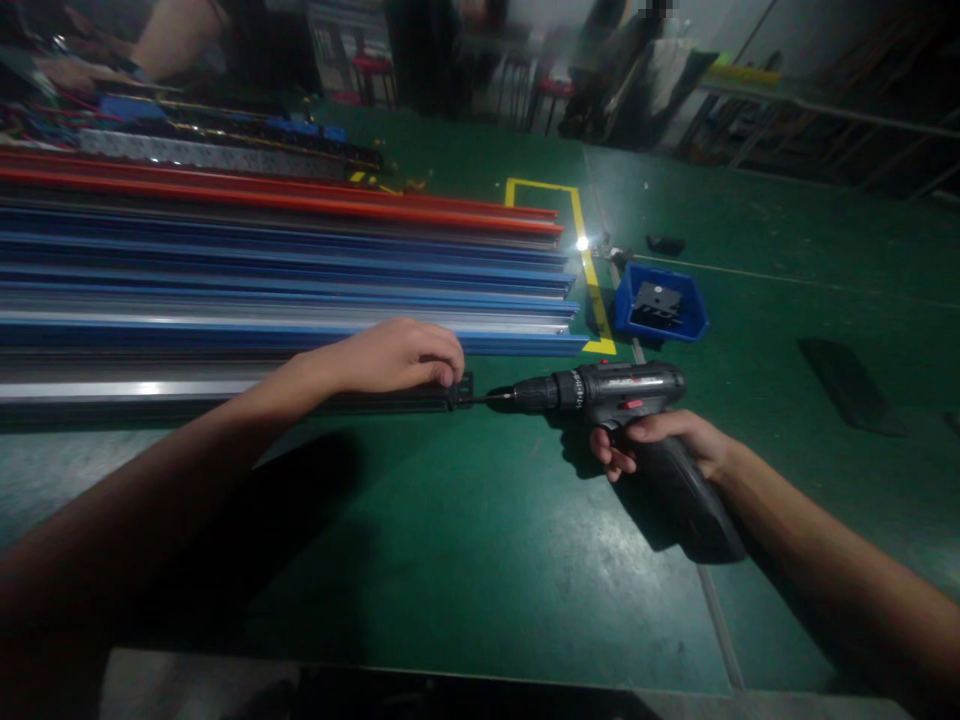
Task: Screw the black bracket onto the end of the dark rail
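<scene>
In my right hand (660,440) is a black cordless drill (630,385), lying on its side with its bit pointing left. The tip of the bit meets a small black end bracket (465,388) at the right end of a dark metal profile (225,387). My left hand (416,355) rests over that same end, fingers curled down at the bracket. What the fingertips pinch is partly hidden beneath them. Blue profiles (450,335) lie side by side just beyond my left hand, with red profiles (450,208) behind them.
Right of the profile ends stands a blue bin (701,320) with dark plates inside. A flat black piece (847,385) lies farther right on the green table (480,560). Yellow tape (589,290) marks the surface. At the far left another person's arm (180,40) reaches over parts.
</scene>
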{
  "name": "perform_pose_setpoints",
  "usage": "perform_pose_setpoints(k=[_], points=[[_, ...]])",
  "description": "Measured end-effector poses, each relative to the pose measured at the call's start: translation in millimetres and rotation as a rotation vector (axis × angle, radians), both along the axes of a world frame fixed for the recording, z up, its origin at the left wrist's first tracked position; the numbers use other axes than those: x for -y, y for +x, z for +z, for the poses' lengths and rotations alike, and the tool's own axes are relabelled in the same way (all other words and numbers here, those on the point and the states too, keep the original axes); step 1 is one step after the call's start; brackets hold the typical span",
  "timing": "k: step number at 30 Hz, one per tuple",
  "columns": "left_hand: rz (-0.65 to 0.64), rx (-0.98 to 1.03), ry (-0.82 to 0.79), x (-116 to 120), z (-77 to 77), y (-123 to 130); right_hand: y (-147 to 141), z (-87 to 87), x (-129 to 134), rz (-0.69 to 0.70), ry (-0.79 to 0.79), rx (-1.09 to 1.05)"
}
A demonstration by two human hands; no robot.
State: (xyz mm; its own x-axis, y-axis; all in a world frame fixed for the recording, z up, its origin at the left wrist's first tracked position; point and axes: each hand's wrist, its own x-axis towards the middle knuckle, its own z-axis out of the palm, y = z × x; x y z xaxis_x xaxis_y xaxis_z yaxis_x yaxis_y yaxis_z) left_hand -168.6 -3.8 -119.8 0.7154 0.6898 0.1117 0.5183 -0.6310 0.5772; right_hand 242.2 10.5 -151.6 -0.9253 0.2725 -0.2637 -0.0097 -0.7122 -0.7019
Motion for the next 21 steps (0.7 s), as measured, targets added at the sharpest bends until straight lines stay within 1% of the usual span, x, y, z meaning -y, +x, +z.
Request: perform_pose_setpoints(k=[9, 21], points=[[-0.006, -0.005, 0.013, 0.5, 0.8, 0.7, -0.2, -0.1, 0.3, 0.001, -0.014, -0.019], [-0.001, -0.017, 0.005, 0.6, 1.5, 1.1, 0.2, -1.0, -0.2, -0.013, 0.022, -0.001]])
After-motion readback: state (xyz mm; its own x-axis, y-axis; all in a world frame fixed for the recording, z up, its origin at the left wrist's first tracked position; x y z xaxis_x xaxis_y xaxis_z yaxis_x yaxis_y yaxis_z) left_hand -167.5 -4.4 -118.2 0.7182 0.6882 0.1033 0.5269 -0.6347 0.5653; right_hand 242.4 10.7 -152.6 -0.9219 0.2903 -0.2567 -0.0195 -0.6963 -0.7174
